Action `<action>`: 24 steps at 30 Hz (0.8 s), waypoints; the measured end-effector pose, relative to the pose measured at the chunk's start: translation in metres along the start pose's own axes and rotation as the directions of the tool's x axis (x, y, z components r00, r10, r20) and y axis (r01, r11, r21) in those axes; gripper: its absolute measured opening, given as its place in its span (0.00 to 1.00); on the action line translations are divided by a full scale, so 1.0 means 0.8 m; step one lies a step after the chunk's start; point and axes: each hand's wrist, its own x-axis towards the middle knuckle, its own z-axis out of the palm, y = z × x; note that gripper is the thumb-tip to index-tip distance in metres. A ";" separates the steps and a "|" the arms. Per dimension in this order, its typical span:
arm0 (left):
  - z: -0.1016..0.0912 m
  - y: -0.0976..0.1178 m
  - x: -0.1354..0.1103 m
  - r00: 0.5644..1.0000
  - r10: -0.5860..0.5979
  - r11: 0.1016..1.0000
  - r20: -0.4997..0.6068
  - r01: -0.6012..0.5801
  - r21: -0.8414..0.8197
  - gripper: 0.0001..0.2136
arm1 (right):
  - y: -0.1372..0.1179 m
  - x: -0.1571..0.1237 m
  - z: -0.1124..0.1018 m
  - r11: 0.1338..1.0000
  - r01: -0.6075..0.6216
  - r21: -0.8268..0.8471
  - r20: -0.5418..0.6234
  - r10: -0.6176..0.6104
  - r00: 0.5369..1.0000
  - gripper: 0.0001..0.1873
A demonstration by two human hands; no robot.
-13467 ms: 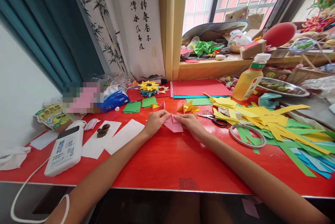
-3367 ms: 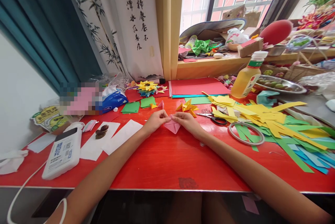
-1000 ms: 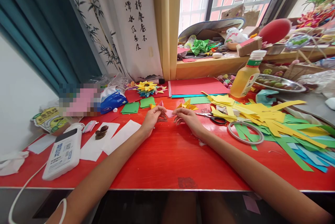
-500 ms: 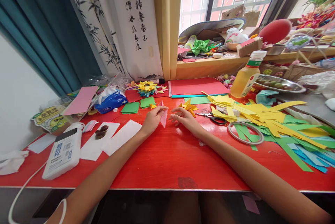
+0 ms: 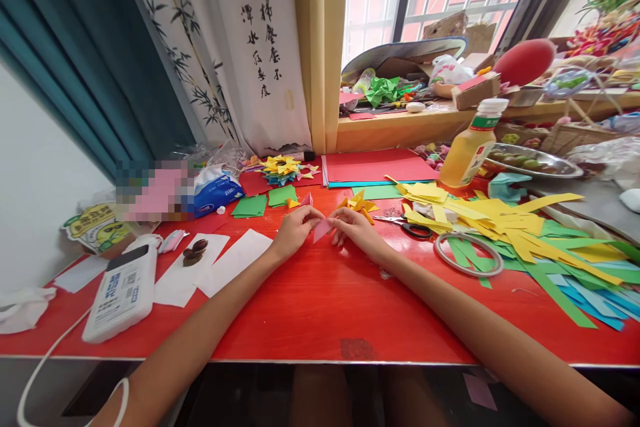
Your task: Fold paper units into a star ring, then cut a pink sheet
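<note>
A folded piece of pink paper is held up above the red table between both hands. My left hand is closed on its left side, with a pink tip showing above the fingers. From the right, my right hand pinches the paper's other edge between thumb and fingertips. Folded yellow paper pieces lie just behind my right hand. Green paper squares lie behind and to the left of my left hand.
Scissors, a tape roll and piles of yellow strips lie to the right, near a juice bottle. On the left are white paper, a white device with a cable, and a blue tissue pack.
My right hand has closed in and now grips the pink paper too. The paper has turned from nearly upright to slanting between the hands.
</note>
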 end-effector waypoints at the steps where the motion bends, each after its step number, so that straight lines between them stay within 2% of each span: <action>1: 0.000 0.000 0.000 1.000 0.012 1.000 0.008 -0.012 0.019 0.07 | 0.000 0.000 0.000 1.000 0.001 -0.012 0.010 0.000 1.000 0.10; 5: 0.004 -0.003 0.000 0.999 -0.007 0.998 -0.038 0.010 0.062 0.09 | 0.001 0.000 -0.002 0.999 0.042 -0.023 -0.029 -0.042 0.999 0.10; 9: 0.007 -0.007 0.000 0.997 -0.053 0.998 -0.052 0.052 -0.030 0.11 | 0.005 0.002 -0.006 0.997 0.078 0.029 -0.098 -0.075 0.992 0.10; 14: 0.005 -0.003 -0.001 0.997 -0.012 0.999 -0.076 0.009 -0.040 0.09 | 0.004 0.002 -0.006 0.996 0.090 0.027 -0.083 -0.087 0.993 0.10; 24: 0.004 -0.003 0.001 0.994 -0.016 0.993 -0.106 0.003 -0.118 0.08 | -0.003 -0.002 -0.005 0.988 0.112 0.102 -0.068 -0.105 0.992 0.10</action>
